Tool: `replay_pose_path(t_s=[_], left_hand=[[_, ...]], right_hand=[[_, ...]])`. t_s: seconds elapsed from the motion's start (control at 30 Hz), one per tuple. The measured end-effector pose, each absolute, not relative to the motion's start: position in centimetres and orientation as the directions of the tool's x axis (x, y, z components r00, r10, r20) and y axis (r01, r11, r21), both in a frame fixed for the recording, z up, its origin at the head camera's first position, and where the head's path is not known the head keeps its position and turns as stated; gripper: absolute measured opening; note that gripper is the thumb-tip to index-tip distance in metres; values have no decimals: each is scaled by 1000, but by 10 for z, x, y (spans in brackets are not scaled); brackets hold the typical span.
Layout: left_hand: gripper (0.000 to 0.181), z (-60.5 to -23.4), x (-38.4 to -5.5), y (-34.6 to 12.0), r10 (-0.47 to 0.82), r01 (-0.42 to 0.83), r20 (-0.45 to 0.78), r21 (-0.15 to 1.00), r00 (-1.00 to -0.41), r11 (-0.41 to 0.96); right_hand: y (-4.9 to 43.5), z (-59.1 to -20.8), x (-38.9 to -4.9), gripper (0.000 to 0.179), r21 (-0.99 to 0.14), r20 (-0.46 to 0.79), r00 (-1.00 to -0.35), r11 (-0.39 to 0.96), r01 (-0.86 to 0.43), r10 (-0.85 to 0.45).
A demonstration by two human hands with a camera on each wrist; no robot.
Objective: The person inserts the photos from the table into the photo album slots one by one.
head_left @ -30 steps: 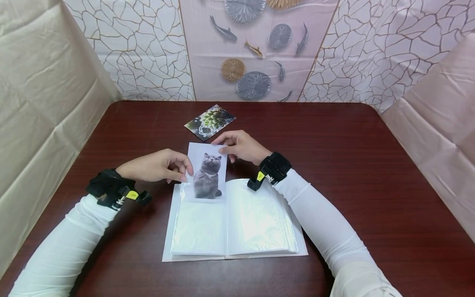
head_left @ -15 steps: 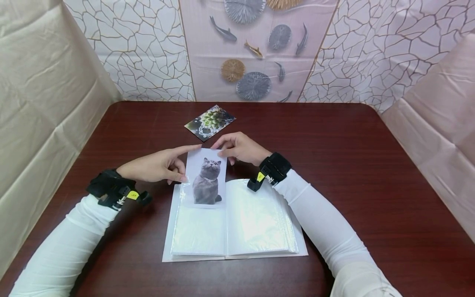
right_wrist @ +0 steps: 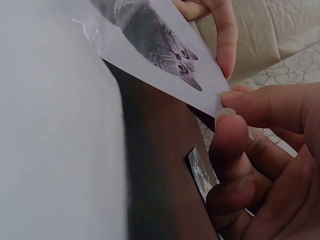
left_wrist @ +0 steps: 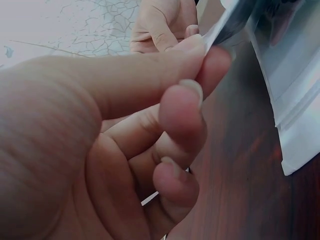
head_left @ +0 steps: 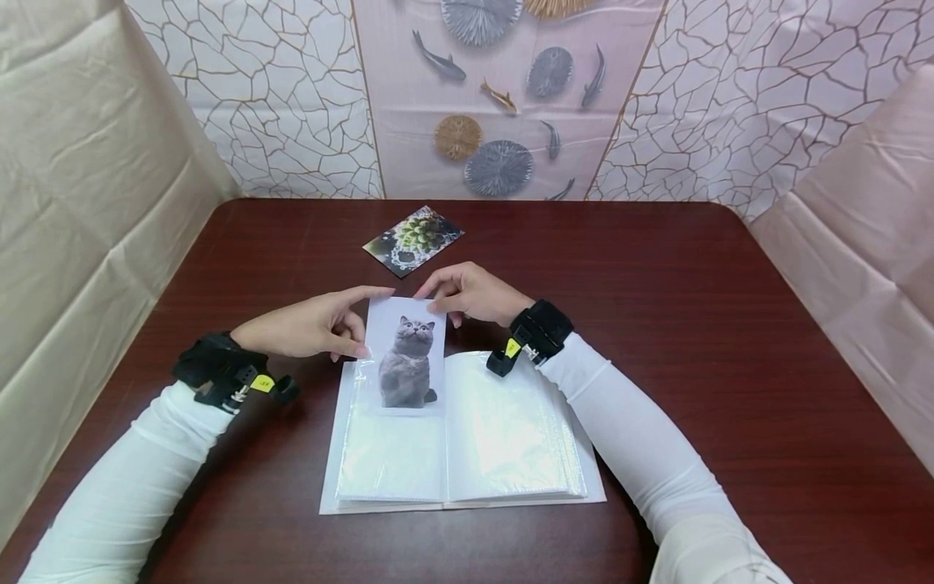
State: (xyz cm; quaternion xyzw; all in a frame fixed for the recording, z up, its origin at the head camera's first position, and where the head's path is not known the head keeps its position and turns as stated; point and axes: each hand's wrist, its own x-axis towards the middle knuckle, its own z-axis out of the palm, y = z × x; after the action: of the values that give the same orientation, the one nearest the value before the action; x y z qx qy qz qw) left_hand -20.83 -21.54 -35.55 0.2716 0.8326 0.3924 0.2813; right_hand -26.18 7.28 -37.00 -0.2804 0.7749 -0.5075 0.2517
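An open photo album [head_left: 518, 430] with clear pockets lies on the table. A photo of a grey cat [head_left: 406, 361] stands partly in the left page's pocket, its lower part under the clear film and its upper part above the opening. My right hand [head_left: 474, 294] pinches the photo's upper right corner between thumb and fingers, as the right wrist view shows closely. At the pocket's upper left corner, my left hand [head_left: 314, 324] pinches the album pocket's edge with its thumb, while the index finger reaches along the photo's top edge. Thumb [left_wrist: 187, 52] and fingertip meet on a thin edge.
Beyond the hands, a second photo, of a green plant [head_left: 416, 239], lies askew on the dark wooden table [head_left: 693, 324]. Patterned cloth [head_left: 292, 97] hangs behind the table, with pale cloth on both sides.
The cat photo has slid down further into the pocket, the right hand moving slightly down with it. My left index finger has straightened out to the photo's top edge.
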Motion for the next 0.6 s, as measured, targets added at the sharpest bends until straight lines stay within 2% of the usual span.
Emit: replay_pose_path(t_s=[0.6], left_hand=[[77,-354,-207,-214,699,284,-239,790,-674,543]], right_hand=[[74,-372,-261,20,-904,-141,-664,369,-217,-735]])
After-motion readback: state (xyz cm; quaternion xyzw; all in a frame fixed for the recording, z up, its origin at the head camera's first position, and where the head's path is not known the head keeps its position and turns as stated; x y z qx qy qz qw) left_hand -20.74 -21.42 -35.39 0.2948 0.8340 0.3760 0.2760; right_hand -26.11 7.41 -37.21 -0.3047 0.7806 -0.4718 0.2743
